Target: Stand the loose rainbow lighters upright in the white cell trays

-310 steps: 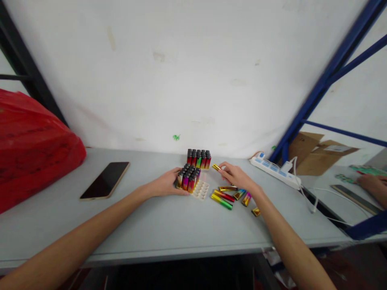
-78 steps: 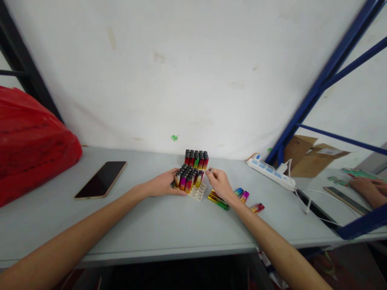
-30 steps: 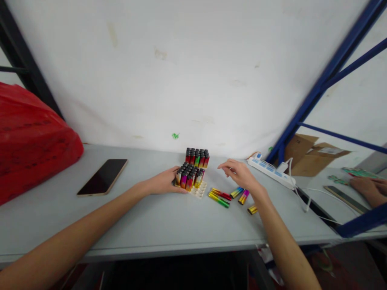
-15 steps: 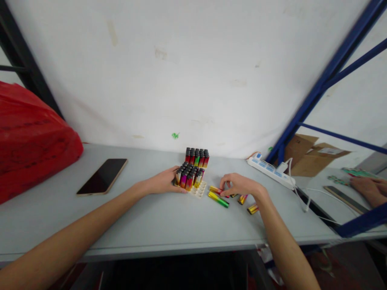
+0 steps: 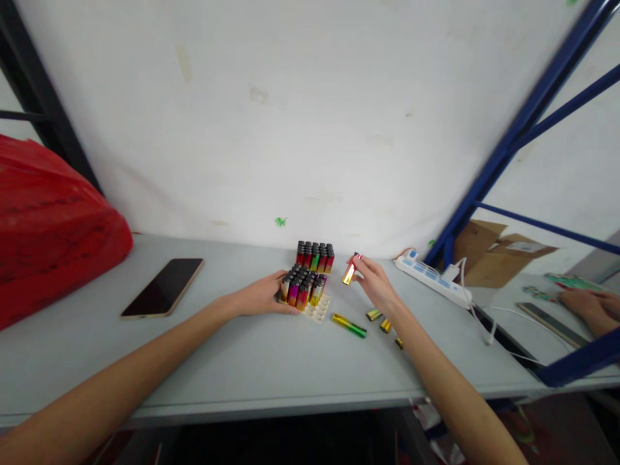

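Observation:
My left hand point(image 5: 265, 294) grips the left side of a pale tray point(image 5: 318, 310) that holds upright, black-capped coloured cylinders point(image 5: 301, 290). Empty round slots show at the tray's right end. Between the fingertips of my right hand point(image 5: 375, 281) is a red and gold cylinder point(image 5: 349, 271), tilted and raised to the right of the tray. Behind the tray stands a second block of black-capped cylinders point(image 5: 315, 257). A yellow-green cylinder point(image 5: 349, 325) lies on the table, with several gold ones point(image 5: 385, 325) lying to its right, partly beside my right forearm.
A phone point(image 5: 163, 287) and a red bag point(image 5: 58, 232) are on the left of the grey table point(image 5: 232, 368). At the right are a white power strip point(image 5: 433, 279) with cables, a blue frame point(image 5: 489, 165), a cardboard box point(image 5: 489, 255) and another person's hands point(image 5: 588, 303).
My right hand has picked up the red and gold cylinder from the table and moved it up and slightly back. My left hand stays on the tray.

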The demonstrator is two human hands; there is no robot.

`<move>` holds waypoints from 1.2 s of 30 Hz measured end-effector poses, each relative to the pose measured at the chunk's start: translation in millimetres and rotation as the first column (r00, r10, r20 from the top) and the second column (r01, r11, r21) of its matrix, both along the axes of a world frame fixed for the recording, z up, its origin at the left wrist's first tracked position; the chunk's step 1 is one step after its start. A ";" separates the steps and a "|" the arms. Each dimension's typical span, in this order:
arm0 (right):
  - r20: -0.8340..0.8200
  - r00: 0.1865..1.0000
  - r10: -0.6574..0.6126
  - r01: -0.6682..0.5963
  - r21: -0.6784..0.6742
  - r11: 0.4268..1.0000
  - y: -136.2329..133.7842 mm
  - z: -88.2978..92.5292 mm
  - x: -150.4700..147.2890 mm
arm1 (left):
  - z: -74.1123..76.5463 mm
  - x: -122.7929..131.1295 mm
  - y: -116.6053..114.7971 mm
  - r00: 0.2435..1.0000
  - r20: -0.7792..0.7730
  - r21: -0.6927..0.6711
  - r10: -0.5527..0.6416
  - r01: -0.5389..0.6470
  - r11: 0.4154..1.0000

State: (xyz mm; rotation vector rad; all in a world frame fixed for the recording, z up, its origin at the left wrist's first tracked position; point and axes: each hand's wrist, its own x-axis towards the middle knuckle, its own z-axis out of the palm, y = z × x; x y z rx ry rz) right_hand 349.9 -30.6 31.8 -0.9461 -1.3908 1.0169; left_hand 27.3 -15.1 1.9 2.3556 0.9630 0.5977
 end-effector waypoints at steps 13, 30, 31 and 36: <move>0.260 0.966 -0.009 0.002 0.026 1.000 -12.1 -13.6 -38.1 | -0.9 -1.0 1.6 1.000 -0.007 0.009 0.005 -0.005 1.000; 0.483 0.855 -0.187 0.067 0.255 0.965 -22.4 -15.1 -46.1 | -2.0 -0.6 2.9 0.998 -0.060 -0.029 0.023 -0.025 0.999; 0.486 0.861 -0.154 0.034 0.246 0.969 -24.0 -13.3 -44.9 | -2.0 -0.7 2.6 0.998 -0.050 -0.026 0.024 -0.025 0.999; 0.572 0.813 -0.106 -0.122 0.346 0.930 -31.1 -0.4 -39.6 | -1.3 -1.2 1.3 1.000 -0.006 -0.001 0.022 -0.022 1.000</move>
